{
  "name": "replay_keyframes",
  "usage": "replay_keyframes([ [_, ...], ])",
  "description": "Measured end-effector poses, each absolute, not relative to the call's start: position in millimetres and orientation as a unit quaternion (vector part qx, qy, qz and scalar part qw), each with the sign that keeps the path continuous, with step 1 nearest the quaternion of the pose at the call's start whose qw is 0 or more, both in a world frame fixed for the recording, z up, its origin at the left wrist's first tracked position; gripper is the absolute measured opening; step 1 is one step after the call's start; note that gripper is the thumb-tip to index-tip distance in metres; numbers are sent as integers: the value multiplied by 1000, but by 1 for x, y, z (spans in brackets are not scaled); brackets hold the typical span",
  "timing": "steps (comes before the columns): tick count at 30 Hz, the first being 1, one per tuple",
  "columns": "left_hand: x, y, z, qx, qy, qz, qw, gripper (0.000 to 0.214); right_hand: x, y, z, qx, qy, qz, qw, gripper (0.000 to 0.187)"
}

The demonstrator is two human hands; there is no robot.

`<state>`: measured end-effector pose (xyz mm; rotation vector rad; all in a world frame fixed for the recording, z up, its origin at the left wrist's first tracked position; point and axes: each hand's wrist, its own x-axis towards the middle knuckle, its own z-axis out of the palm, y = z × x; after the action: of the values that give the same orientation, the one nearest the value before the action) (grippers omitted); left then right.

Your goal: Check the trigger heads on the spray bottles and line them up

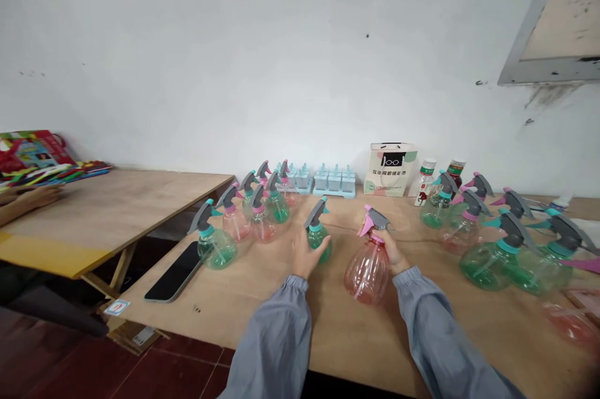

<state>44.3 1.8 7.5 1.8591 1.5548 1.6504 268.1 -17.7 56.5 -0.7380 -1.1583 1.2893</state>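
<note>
Head view: the left hand point(307, 255) is curled round a green spray bottle point(317, 236) and the right hand point(394, 253) grips a pink spray bottle point(366, 274) near its neck — the two bottles apart, mid-table, with brown tabletop point(344, 336) between them. Both forearms point(276, 333) reach in over the near edge. A black phone point(175, 274) lies by the left edge — elbow room narrows on the right, where more spray bottles point(487, 264) crowd together.
</note>
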Motion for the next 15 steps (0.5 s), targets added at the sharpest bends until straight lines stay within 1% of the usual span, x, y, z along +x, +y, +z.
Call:
replay_keyframes([
  [5, 41, 1, 8, 644, 537, 538, 92, 75, 260, -20, 59, -290, -518, 579, 559, 43],
  [11, 35, 4, 3, 660, 530, 526, 89, 74, 255, -21, 63, -257, -497, 579, 593, 42],
  [15, 38, 1, 5, 655, 537, 523, 92, 75, 259, -22, 64, -252, -485, 601, 583, 45],
])
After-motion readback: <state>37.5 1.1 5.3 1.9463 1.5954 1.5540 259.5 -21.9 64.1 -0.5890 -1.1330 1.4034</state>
